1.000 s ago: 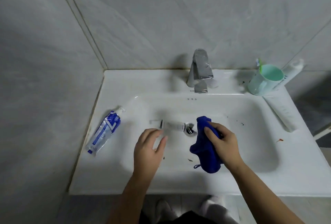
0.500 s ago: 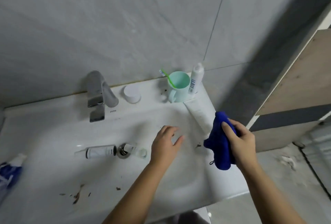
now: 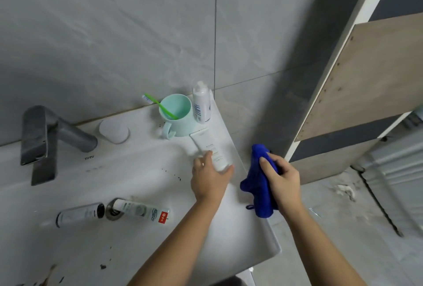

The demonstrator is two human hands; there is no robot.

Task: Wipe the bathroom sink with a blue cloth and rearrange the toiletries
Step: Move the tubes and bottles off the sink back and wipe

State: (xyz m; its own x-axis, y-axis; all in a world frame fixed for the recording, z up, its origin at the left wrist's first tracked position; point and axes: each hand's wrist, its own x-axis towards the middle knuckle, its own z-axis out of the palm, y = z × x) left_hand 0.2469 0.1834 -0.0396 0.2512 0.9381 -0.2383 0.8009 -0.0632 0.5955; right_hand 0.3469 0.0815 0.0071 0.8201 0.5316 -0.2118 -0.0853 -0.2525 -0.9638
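In the sink (image 3: 240, 228), a dark-capped tube (image 3: 80, 213) and a toothpaste tube (image 3: 142, 211) lie at the drain (image 3: 111, 214). My left hand (image 3: 209, 180) has its grip around the lower end of the white tube (image 3: 211, 151) on the right rim, below the mint cup (image 3: 177, 115). My right hand (image 3: 281, 178) clutches the blue cloth (image 3: 258, 185) just past the sink's edge

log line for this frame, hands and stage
left hand: grips white tube lying on sink right ledge | right hand: holds blue cloth beside sink | stage: rearranging toiletries, cloth off sink
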